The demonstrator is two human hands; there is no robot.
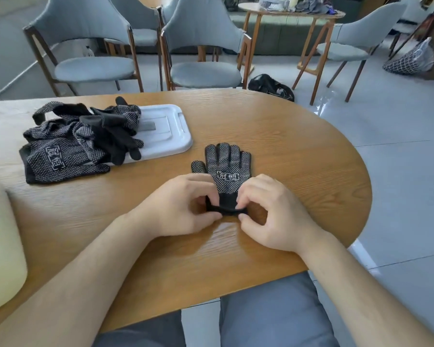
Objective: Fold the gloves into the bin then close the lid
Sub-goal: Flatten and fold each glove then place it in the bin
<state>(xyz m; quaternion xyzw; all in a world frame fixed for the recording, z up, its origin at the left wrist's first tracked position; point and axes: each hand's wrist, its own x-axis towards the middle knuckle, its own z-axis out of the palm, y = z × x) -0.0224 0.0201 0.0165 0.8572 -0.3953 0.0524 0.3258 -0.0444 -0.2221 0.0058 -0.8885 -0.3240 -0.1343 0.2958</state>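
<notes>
A black glove with white dots [227, 169] lies flat on the wooden table [298, 156], fingers pointing away from me. My left hand [183, 204] pinches the left side of its cuff and my right hand [271, 211] pinches the right side. A pile of several more dotted black gloves [78, 141] sits at the left, partly on a white bin lid [171, 131]. A pale yellowish bin [0, 246] shows at the left edge.
Grey upholstered chairs [201, 53] stand behind the table. A second wooden table [291, 13] with clutter is at the back right. A black bag [271, 86] lies on the floor beyond the table's far edge.
</notes>
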